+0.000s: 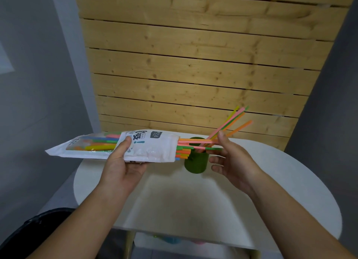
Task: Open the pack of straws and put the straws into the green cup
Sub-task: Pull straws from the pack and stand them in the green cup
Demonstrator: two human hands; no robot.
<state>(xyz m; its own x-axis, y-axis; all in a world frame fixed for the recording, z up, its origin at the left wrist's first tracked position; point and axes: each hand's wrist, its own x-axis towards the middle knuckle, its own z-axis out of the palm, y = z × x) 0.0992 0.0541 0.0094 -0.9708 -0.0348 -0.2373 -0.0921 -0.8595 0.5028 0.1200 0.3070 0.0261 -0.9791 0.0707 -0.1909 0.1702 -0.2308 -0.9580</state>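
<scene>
My left hand [124,165] grips a white pack of straws [151,148] around its middle and holds it level above the white table. The pack's right end is open, and coloured straws [193,143] stick out of it to the right. My right hand [230,158] pinches the tips of a few of these protruding straws between thumb and fingers. Right behind them stands the green cup [196,163], upright on the table. Several straws [232,123] stand in the cup and lean up to the right.
The white rounded table [193,200] stands against a wooden slat wall [193,65]. Grey walls flank it on both sides. A lower shelf under the table's front edge holds blurred coloured objects [168,239].
</scene>
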